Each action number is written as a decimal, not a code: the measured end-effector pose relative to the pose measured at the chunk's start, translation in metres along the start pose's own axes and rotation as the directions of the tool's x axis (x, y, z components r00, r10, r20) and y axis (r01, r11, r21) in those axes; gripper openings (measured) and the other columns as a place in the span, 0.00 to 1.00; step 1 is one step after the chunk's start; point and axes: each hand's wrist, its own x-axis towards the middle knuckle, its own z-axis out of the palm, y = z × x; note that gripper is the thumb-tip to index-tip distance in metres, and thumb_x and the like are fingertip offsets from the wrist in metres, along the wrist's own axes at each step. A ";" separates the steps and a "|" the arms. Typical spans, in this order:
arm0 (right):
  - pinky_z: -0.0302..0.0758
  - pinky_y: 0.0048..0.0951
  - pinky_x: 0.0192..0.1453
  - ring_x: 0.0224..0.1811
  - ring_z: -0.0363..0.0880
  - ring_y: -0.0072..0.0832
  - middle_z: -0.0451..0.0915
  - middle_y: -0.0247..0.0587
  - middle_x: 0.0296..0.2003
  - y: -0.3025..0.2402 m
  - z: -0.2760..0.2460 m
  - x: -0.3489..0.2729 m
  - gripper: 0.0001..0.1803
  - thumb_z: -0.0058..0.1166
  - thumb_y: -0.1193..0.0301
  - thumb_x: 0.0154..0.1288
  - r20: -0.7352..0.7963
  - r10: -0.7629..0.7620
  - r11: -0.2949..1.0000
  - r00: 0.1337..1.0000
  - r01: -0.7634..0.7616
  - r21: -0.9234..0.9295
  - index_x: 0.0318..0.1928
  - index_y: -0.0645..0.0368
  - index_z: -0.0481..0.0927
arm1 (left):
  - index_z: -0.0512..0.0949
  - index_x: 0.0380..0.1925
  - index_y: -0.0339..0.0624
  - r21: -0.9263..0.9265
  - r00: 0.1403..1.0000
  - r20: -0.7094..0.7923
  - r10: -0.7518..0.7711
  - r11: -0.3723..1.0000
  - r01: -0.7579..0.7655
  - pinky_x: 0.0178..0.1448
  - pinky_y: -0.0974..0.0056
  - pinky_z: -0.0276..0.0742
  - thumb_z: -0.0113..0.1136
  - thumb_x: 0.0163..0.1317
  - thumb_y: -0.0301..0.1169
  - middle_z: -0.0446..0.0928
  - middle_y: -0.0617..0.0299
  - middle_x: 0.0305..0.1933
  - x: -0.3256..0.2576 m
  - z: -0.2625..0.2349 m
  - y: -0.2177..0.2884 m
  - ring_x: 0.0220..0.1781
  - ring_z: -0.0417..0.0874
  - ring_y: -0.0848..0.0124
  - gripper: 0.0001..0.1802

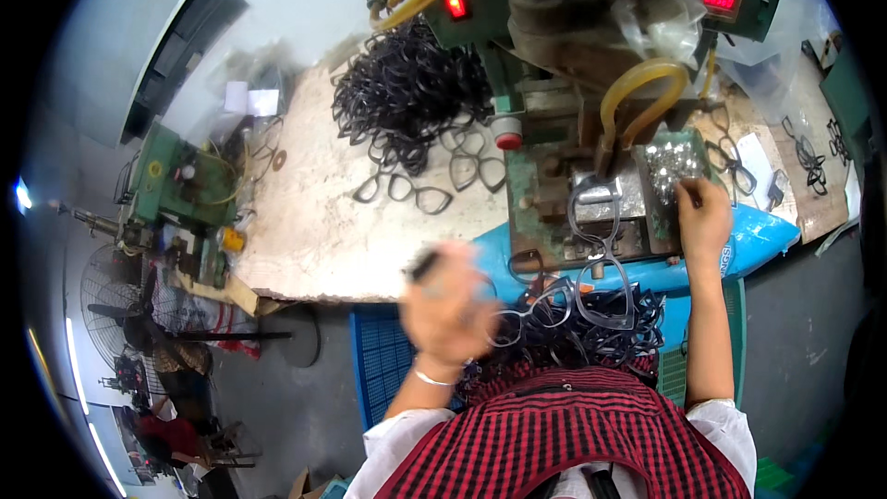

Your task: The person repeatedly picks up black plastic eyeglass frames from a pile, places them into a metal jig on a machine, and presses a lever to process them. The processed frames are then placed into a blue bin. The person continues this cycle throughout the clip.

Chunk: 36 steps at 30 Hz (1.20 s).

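Note:
My left hand (pixel 448 310) is smeared by motion over the table's front edge. A dark object shows at its fingertips, too blurred to name, and the fingers' hold on it is unclear. My right hand (pixel 705 222) has its fingers pinched together at the edge of a heap of small shiny metal pieces (pixel 679 166) on the press's right side. Whatever is in that pinch is hidden. Between my hands, a grey eyeglass frame (pixel 632 300) stretches from the press's metal block (pixel 621 203) down toward my lap. More dark eyeglass frames (pixel 573 337) lie piled on my lap.
A green press (pixel 531 222) with yellow hoses (pixel 656 74) and a red button (pixel 508 134) stands ahead. A big heap of black eyeglass frames (pixel 407 83) covers the back of the wooden table (pixel 314 240). A blue plastic bag (pixel 762 236) lies under the press. Another green machine (pixel 176 180) stands left.

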 end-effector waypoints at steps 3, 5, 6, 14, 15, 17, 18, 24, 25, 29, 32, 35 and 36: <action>0.77 0.40 0.43 0.37 0.82 0.43 0.84 0.45 0.33 0.001 0.003 0.006 0.05 0.65 0.72 0.62 -0.089 -0.055 0.996 0.994 0.060 0.058 0.38 0.57 0.87 | 0.78 0.55 0.27 -0.082 0.857 -0.336 -0.390 0.919 0.386 0.67 0.58 0.74 0.52 0.69 0.18 0.82 0.50 0.54 0.037 -0.019 -0.051 0.59 0.81 0.60 0.15; 0.77 0.39 0.45 0.39 0.82 0.43 0.85 0.45 0.35 -0.005 0.006 0.011 0.05 0.63 0.74 0.62 -0.138 -0.108 0.986 0.984 0.124 0.109 0.39 0.58 0.87 | 0.83 0.49 0.39 0.068 0.875 -0.199 -0.441 0.885 0.462 0.63 0.59 0.72 0.63 0.67 0.26 0.82 0.56 0.52 0.058 -0.027 -0.107 0.56 0.80 0.61 0.11; 0.77 0.39 0.46 0.39 0.83 0.43 0.85 0.45 0.35 -0.009 0.007 0.015 0.05 0.63 0.74 0.62 -0.145 -0.122 0.980 0.982 0.142 0.140 0.39 0.58 0.87 | 0.84 0.48 0.41 0.194 0.889 -0.083 -0.450 0.868 0.457 0.63 0.57 0.72 0.63 0.67 0.28 0.83 0.55 0.52 0.058 -0.023 -0.141 0.56 0.79 0.58 0.11; 0.77 0.31 0.52 0.45 0.83 0.33 0.85 0.43 0.42 0.017 -0.010 -0.013 0.08 0.62 0.76 0.66 -0.117 -0.008 0.974 0.993 0.034 0.222 0.44 0.62 0.85 | 0.86 0.38 0.45 0.386 0.768 0.100 -0.632 0.736 0.556 0.56 0.50 0.74 0.64 0.59 0.32 0.85 0.50 0.43 -0.057 0.066 -0.302 0.50 0.79 0.48 0.08; 0.77 0.30 0.53 0.46 0.83 0.31 0.85 0.41 0.42 0.022 -0.020 -0.020 0.07 0.61 0.76 0.67 -0.128 0.057 0.964 0.990 -0.022 0.265 0.44 0.63 0.85 | 0.85 0.37 0.44 0.396 0.832 0.047 -0.553 0.775 0.492 0.55 0.50 0.74 0.64 0.59 0.31 0.84 0.50 0.43 -0.064 0.066 -0.291 0.49 0.79 0.48 0.08; 0.76 0.29 0.55 0.47 0.82 0.27 0.86 0.39 0.44 0.038 -0.037 -0.031 0.07 0.61 0.77 0.68 -0.127 0.140 0.949 0.982 -0.096 0.300 0.45 0.65 0.85 | 0.85 0.36 0.42 0.399 0.803 0.038 -0.595 0.745 0.534 0.54 0.52 0.74 0.65 0.59 0.29 0.84 0.50 0.42 -0.067 0.054 -0.264 0.46 0.80 0.49 0.07; 0.76 0.28 0.56 0.48 0.82 0.25 0.86 0.38 0.45 0.046 -0.044 -0.035 0.08 0.60 0.77 0.69 -0.136 0.168 0.948 0.976 -0.122 0.295 0.46 0.66 0.84 | 0.84 0.36 0.40 0.398 0.793 0.041 -0.608 0.738 0.545 0.54 0.53 0.75 0.65 0.59 0.29 0.84 0.49 0.41 -0.062 0.048 -0.250 0.45 0.81 0.50 0.06; 0.75 0.26 0.49 0.44 0.81 0.29 0.84 0.40 0.41 -0.033 -0.063 -0.016 0.09 0.63 0.79 0.60 0.036 0.016 0.864 0.999 -0.032 0.502 0.43 0.62 0.86 | 0.77 0.43 0.44 0.384 0.733 -0.069 -0.676 0.660 0.645 0.36 0.51 0.75 0.49 0.77 0.39 0.82 0.51 0.28 -0.010 0.031 -0.187 0.31 0.83 0.51 0.12; 0.76 0.30 0.47 0.42 0.82 0.33 0.85 0.42 0.39 -0.048 -0.056 -0.004 0.09 0.63 0.79 0.59 -0.027 -0.147 0.851 0.989 0.140 0.506 0.41 0.61 0.86 | 0.75 0.40 0.42 0.227 0.737 -0.055 -0.673 0.711 0.666 0.33 0.54 0.74 0.49 0.78 0.39 0.78 0.53 0.25 -0.003 0.034 -0.181 0.27 0.80 0.56 0.13; 0.78 0.34 0.47 0.41 0.84 0.37 0.85 0.44 0.37 -0.097 -0.017 0.021 0.09 0.65 0.77 0.56 -0.106 -0.282 0.743 0.954 0.287 0.605 0.39 0.63 0.85 | 0.70 0.34 0.39 -0.352 0.625 0.175 -0.761 0.544 0.762 0.28 0.67 0.69 0.49 0.79 0.36 0.72 0.64 0.22 0.005 0.061 -0.151 0.23 0.73 0.76 0.15; 0.79 0.33 0.49 0.42 0.85 0.36 0.85 0.44 0.36 -0.116 -0.010 0.008 0.14 0.65 0.77 0.55 0.008 -0.102 0.679 0.995 0.063 0.731 0.43 0.63 0.83 | 0.70 0.38 0.40 -0.611 0.564 0.249 -0.788 0.323 0.722 0.31 0.70 0.71 0.51 0.78 0.33 0.76 0.62 0.28 0.006 0.074 -0.111 0.27 0.76 0.75 0.09; 0.76 0.27 0.54 0.45 0.84 0.25 0.86 0.41 0.36 -0.116 -0.005 -0.004 0.21 0.63 0.79 0.59 0.142 0.003 0.498 0.990 -0.124 0.858 0.53 0.64 0.75 | 0.71 0.45 0.39 -0.815 0.609 0.185 -0.771 0.226 0.534 0.38 0.68 0.76 0.50 0.78 0.31 0.79 0.57 0.38 0.010 0.073 -0.082 0.32 0.80 0.72 0.06; 0.75 0.27 0.56 0.46 0.83 0.24 0.86 0.40 0.37 -0.116 -0.005 -0.004 0.22 0.63 0.80 0.59 0.140 -0.003 0.485 0.990 -0.121 0.866 0.54 0.65 0.73 | 0.72 0.47 0.38 -0.889 0.662 0.113 -0.741 0.223 0.400 0.42 0.65 0.79 0.49 0.78 0.30 0.79 0.55 0.41 0.027 0.069 -0.066 0.37 0.81 0.68 0.07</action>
